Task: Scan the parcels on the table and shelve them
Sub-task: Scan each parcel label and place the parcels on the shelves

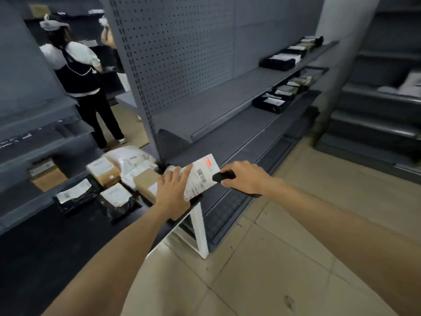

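Holding parcel [201, 176], left grip [173, 190]; right grip [247, 177] clasps scanner [222, 176].

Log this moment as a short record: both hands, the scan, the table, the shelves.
left hand: holds white parcel above the table edge, label up
right hand: grips black scanner, aimed at the label
scan: red light falls on the label's top corner
table: boxes and bagged parcels lie at its far end
shelves: shelved parcels in black bags sit toward the right end
background: second person stands at back left
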Motion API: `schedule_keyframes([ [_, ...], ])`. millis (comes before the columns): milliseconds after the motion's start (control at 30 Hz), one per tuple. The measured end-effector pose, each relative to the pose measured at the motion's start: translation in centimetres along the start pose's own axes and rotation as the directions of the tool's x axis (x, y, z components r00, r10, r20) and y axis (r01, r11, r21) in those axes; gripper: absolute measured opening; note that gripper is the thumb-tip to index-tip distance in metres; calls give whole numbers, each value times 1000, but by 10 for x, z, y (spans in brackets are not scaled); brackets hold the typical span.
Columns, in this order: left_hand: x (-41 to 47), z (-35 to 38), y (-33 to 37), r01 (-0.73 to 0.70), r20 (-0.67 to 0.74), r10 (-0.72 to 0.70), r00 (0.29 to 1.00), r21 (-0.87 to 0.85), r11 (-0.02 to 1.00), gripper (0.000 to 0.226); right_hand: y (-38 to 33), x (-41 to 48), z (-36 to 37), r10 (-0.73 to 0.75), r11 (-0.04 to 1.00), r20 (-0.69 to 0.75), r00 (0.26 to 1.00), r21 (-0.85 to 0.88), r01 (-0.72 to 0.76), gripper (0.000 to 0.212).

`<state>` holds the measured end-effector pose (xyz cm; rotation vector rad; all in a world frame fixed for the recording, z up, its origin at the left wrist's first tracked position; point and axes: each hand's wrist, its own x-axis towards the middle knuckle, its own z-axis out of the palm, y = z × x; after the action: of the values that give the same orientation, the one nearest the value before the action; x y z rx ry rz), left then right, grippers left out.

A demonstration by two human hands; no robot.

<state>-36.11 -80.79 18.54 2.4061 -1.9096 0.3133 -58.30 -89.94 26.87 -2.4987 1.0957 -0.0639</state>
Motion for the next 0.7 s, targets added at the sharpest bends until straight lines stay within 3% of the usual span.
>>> schedule_keyframes([
  [133, 37, -20, 93, -248, 25, 246, 969, 118, 962, 128, 78, -59, -35, 119, 993, -76, 990, 16, -118, 34],
  [333, 110, -68, 220, -415, -38, 420, 907, 92, 905, 126, 180, -117, -88, 274, 962, -207, 939, 57, -268, 36],
  [567, 210, -71, 324, -383, -44, 382, 923, -25, 923, 130, 281, -112, -140, 383, 922, -270, 883, 50, -385, 41],
  [700, 295, -74, 351, -417, -83, 420, 904, 48, 908, 128, 326, -69, -191, 388, 918, -293, 874, 45, -393, 42],
])
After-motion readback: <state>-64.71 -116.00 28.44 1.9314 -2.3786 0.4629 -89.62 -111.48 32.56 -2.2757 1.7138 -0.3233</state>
